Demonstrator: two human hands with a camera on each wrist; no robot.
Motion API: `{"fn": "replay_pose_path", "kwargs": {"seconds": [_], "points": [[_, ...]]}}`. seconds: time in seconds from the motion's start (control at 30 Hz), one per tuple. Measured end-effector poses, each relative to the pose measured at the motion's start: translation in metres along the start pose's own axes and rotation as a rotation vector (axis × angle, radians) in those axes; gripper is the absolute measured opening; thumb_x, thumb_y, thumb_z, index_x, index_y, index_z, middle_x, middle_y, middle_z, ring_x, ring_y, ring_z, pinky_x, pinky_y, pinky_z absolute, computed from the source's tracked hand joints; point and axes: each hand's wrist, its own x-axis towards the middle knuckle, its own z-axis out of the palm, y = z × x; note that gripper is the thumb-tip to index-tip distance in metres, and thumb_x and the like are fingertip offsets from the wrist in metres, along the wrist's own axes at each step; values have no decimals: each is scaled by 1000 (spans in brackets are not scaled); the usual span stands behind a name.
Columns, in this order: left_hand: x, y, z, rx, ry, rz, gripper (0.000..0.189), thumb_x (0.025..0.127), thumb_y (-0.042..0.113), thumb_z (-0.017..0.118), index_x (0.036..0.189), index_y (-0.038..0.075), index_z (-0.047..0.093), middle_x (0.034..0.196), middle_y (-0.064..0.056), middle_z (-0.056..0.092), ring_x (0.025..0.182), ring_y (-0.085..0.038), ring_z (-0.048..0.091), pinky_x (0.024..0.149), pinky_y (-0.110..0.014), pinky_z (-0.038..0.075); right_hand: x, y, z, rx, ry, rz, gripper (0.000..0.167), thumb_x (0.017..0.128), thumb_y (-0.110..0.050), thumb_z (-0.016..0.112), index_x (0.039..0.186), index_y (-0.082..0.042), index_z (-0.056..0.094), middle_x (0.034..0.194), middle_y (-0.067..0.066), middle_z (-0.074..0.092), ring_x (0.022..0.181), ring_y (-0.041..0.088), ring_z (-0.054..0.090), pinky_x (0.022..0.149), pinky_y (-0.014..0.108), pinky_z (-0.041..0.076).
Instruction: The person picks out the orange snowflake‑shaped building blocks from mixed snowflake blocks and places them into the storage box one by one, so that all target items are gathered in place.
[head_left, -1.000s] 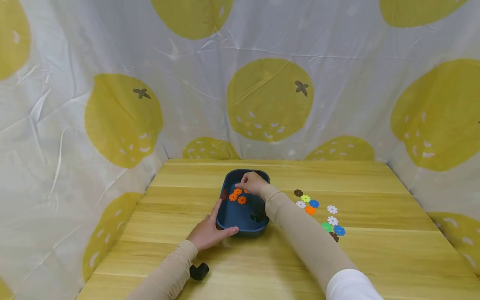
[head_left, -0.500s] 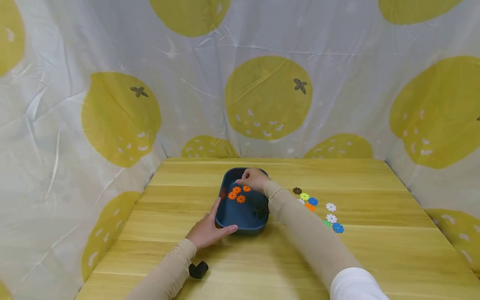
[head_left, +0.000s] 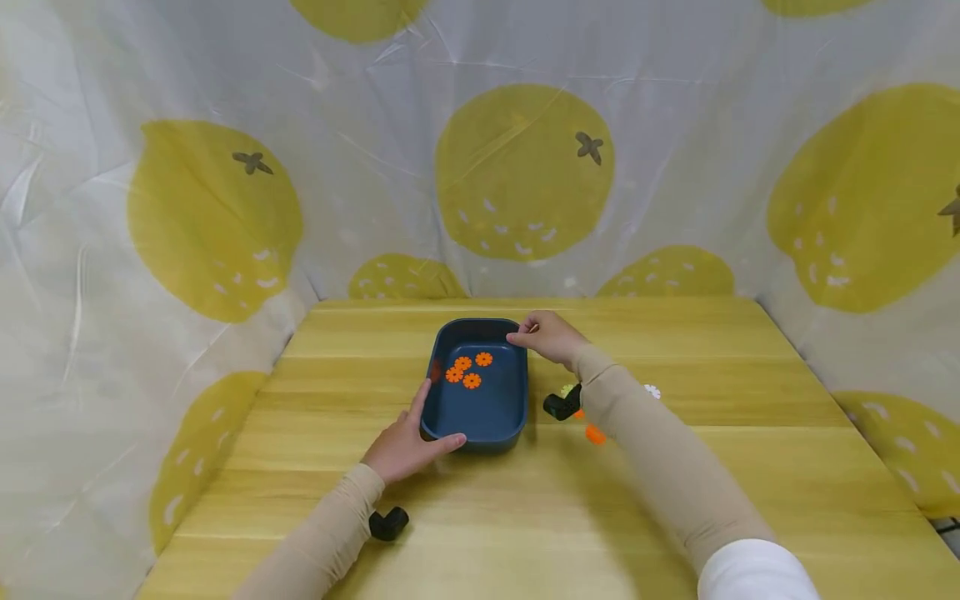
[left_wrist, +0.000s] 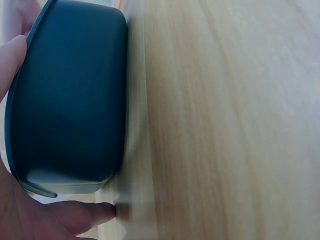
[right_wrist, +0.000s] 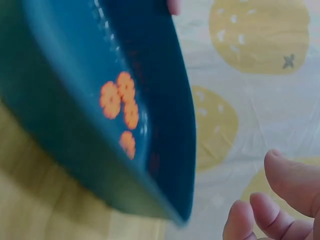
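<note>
A dark blue rectangular box (head_left: 480, 421) stands on the wooden table, also seen in both wrist views. Several orange snowflake discs (head_left: 472, 381) lie flat inside it, towards its far left. My left hand (head_left: 405, 446) rests against the near left corner, the thumb along the near rim and straight fingers down the left side. In the left wrist view its fingers (left_wrist: 82, 215) sit beside the box's outer wall. My right hand (head_left: 553, 337) hovers at the far right rim, fingers loosely bent. In the right wrist view its thumb (right_wrist: 290, 182) is apart from the fingers, with nothing held.
Right of the box, partly hidden by the right forearm, lie an orange disc (head_left: 595, 434), a yellow-green disc (head_left: 567, 389) and a white disc (head_left: 652, 391). Black wrist devices (head_left: 390, 523) show under both forearms. A lemon-print curtain (head_left: 525, 175) surrounds the table.
My right hand has moved right, out from over the box to its far right rim, and its forearm now covers more loose discs. The left hand stays on the box. The head view has tilted down slightly.
</note>
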Motion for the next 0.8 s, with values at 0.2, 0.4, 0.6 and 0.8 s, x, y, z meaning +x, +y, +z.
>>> {"fn": "replay_pose_path", "kwargs": {"seconds": [0.2,0.4,0.6,0.8], "points": [[3,-1,-10,8,0,13,119,77,81,66,164,33,0,158,-33,36,130,-55,53,100,-66,48,-19,22,-16,45,17,39,28,100,-34,66,101,-8,58,113,11,58,92,29,50,75,35,40],[6,2,-13,17,-4,20,118,79,79,66,164,33,-2,158,-34,35,132,-56,52,102,-66,47,-41,55,-28,73,22,95,31,100,-37,66,105,-7,57,116,13,58,100,35,52,77,35,42],[8,2,-9,20,-33,20,119,78,82,64,164,34,-4,159,-35,32,134,-57,49,103,-68,46,-70,96,-40,46,22,194,34,101,-36,63,109,-5,55,112,13,56,99,30,52,82,37,44],[10,-1,-3,13,-42,19,120,77,83,63,163,36,-5,159,-34,32,134,-57,49,103,-68,45,-87,121,-45,-3,39,251,32,102,-33,62,105,-3,53,113,15,57,91,26,51,71,33,43]]}}
